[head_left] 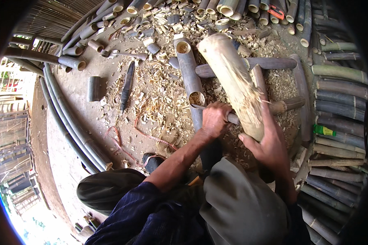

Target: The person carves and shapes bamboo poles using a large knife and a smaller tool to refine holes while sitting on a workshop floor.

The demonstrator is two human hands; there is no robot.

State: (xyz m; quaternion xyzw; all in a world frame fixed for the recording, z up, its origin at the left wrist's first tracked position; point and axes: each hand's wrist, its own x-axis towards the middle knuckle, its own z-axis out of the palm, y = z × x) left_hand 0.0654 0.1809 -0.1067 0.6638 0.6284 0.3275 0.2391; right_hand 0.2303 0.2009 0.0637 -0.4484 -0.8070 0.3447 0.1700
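My left hand (216, 119) is closed around a chisel with a round wooden handle (233, 119). Its thin blade (198, 107) points left, at a hole cut in an upright-lying bamboo pole (188, 71); whether it touches the rim I cannot tell. Pale chips sit inside that hole, and a second opening shows at the pole's far end. To the right, my right hand (270, 143) grips the near end of a thick, pale wooden mallet (229, 75), battered and splintered along its side. The mallet is raised and tilted, its far end hiding part of the bamboo behind it.
A dark bamboo crosspiece (274, 63) and a shorter one (288, 105) lie right of the pole. Wood chips (159, 98) cover the ground. A dark-handled blade (127, 85) and short bamboo tube (94, 88) lie left. Stacked bamboo (341, 98) lines the right side.
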